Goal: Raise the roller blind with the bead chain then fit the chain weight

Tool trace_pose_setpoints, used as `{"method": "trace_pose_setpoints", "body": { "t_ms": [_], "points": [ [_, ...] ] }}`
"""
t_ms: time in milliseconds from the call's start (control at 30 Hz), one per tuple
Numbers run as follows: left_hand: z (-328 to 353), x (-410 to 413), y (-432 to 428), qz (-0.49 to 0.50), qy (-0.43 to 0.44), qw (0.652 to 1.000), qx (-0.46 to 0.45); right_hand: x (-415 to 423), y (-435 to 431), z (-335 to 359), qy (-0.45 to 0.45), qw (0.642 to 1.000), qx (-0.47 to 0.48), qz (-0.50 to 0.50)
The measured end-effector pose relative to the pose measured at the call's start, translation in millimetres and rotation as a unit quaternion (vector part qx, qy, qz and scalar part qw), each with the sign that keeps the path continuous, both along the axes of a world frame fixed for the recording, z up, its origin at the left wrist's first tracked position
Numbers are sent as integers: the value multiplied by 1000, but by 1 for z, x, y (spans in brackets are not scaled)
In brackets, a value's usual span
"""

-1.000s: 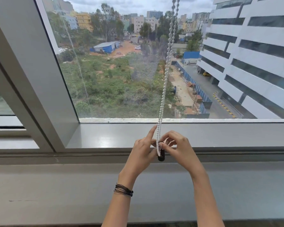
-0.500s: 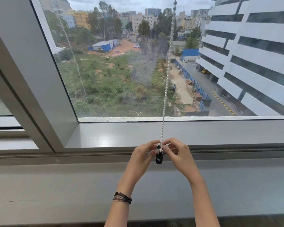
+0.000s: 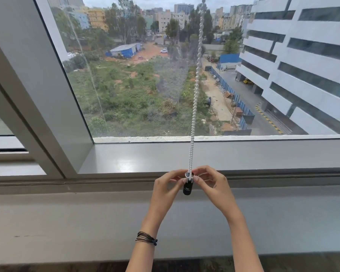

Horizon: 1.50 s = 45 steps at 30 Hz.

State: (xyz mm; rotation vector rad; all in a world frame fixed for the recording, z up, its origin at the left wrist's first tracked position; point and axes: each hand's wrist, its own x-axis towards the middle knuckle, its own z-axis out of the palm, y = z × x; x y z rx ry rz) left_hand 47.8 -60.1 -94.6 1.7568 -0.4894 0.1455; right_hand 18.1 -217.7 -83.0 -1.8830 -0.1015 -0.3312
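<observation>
1. Window sill (image 3: 283, 156): grey, smooth, running along the foot of the glass; a pale reflection lies on its left part.
2. Window pane (image 3: 145, 85): directly above the window sill, clear, faintly smudged.
3. Window frame post (image 3: 37, 85): grey, slanted, rising from the left end of the window sill.
4. Lower ledge (image 3: 67, 222): grey, wide, below and in front of the window sill.
5. White office building (image 3: 302, 65): beyond the pane, above the right part of the window sill, with dark window bands.
6. Overgrown plot (image 3: 135, 99): green scrub, above the middle of the window sill.
7. Blue-walled shed (image 3: 126, 51): beyond the plot, farther from the window sill.

bead chain (image 3: 195, 107) top cut off; weight (image 3: 187, 188) logo unreadable
</observation>
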Motion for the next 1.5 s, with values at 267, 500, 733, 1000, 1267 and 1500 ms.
{"method": "trace_pose_setpoints", "body": {
  "t_ms": [267,500,733,1000,1267,1500],
  "points": [
    [-3,-2,4,1,19,999,-37,-1,2,-3,2,1000,4,11],
    [1,-5,7,2,26,999,-48,-2,5,-3,11,1000,-1,12],
    [3,-7,10,5,25,999,-43,-3,5,-3,16,1000,-2,16],
    [4,-8,13,-1,27,999,-41,-6,9,0,20,1000,-6,11],
    [0,-7,19,15,15,999,-30,-9,13,2,15,1000,-6,8],
    [1,-11,24,12,12,999,-41,-13,19,5,1,1000,-7,-19]
  ]
}}
